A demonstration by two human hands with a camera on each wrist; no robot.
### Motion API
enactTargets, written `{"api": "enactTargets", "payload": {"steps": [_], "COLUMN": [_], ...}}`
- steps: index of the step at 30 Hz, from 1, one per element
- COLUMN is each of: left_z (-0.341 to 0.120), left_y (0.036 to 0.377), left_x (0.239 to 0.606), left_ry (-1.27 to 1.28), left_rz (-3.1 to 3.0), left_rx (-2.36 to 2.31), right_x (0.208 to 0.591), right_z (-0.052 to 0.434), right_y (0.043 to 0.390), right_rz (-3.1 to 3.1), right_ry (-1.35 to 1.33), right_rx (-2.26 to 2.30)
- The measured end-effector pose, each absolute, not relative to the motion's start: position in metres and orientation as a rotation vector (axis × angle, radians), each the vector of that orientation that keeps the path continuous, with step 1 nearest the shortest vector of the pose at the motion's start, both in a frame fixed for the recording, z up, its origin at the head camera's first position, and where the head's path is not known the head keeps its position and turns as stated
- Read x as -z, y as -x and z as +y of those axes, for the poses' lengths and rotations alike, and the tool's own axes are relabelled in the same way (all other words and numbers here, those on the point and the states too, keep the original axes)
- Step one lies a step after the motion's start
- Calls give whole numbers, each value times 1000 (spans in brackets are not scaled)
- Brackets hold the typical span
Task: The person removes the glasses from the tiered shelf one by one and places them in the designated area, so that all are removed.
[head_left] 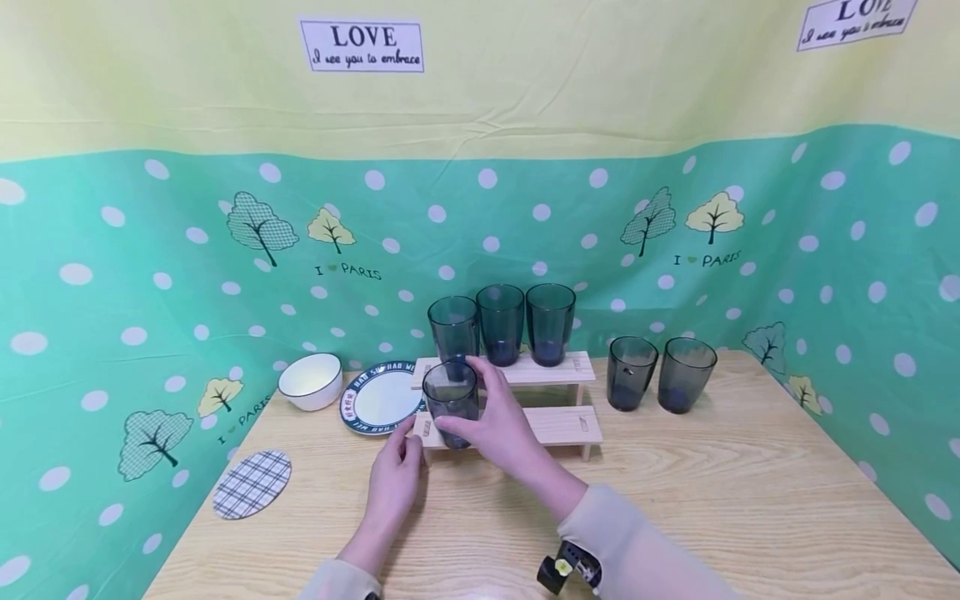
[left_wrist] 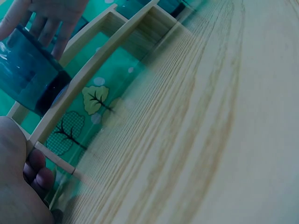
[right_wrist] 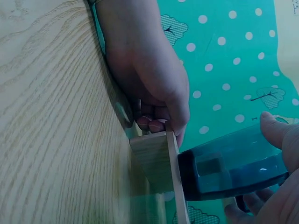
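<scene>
My right hand [head_left: 501, 419] grips a dark tinted drinking glass [head_left: 452, 392], thumb in front and fingers round the far side. The glass stands upright at the left end of the lower step of a wooden two-tier rack [head_left: 555, 421]. At that same end my left hand [head_left: 393, 472] holds the rack's edge, its fingers curled by the leg in the right wrist view. On the upper step stand three similar glasses: a left one [head_left: 452, 321], a middle one [head_left: 500, 321] and a right one [head_left: 551, 321].
Two more tinted glasses, one nearer [head_left: 632, 375] and one farther right [head_left: 686, 377], stand right of the rack. Leftward are a blue-rimmed plate [head_left: 382, 400], a white bowl [head_left: 311, 382] and a checked oval mat [head_left: 252, 484]. A polka-dot cloth [head_left: 480, 225] hangs behind the wooden table [head_left: 720, 508].
</scene>
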State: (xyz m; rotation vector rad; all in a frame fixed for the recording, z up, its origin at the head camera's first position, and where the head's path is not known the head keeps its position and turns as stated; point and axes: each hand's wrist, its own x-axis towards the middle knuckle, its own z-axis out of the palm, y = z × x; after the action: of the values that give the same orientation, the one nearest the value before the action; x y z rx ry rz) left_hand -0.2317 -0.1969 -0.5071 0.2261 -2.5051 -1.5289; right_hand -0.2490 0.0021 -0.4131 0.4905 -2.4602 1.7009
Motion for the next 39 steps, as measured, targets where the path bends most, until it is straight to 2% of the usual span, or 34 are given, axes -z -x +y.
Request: {"api": "enactTargets", "payload": {"steps": [22,39], "left_z": [-197,-195], "left_y": [231,232], "left_x": [505,505], "left_ry": [-233,-220], "left_rz": [-2515,-2486], "left_rx": [1525,1538], "right_x": [411,403], "right_z": [0,48], "right_y": [247,228], "right_rz": [-2494,-2511], "right_ry": [-436,-352], "right_rx": [-1676,-1696]}}
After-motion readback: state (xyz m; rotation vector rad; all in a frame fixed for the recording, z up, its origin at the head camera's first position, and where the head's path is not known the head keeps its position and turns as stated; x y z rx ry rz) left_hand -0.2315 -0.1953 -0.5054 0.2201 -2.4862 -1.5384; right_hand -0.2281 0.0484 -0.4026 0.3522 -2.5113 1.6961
